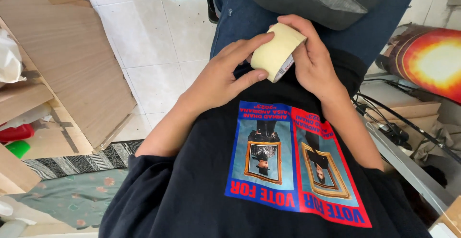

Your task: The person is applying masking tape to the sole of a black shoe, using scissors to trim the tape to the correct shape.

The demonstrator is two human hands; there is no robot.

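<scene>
Seemingly hunting the tape's end, both hands gripped the cream tape roll [277,51] above the black shirt [201,190]: left hand [218,77] fingering its face, right hand [312,55] cradling; peeling wanted a fingernail.

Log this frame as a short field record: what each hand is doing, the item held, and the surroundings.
view: head camera, looking down at lap
held item: roll of cream masking tape
left hand: fingers on the roll's outer face
right hand: wrapped around the roll from behind
clothing: black printed shirt, blue jeans
left side: wooden boards on white tiled floor
right side: black cables
</scene>
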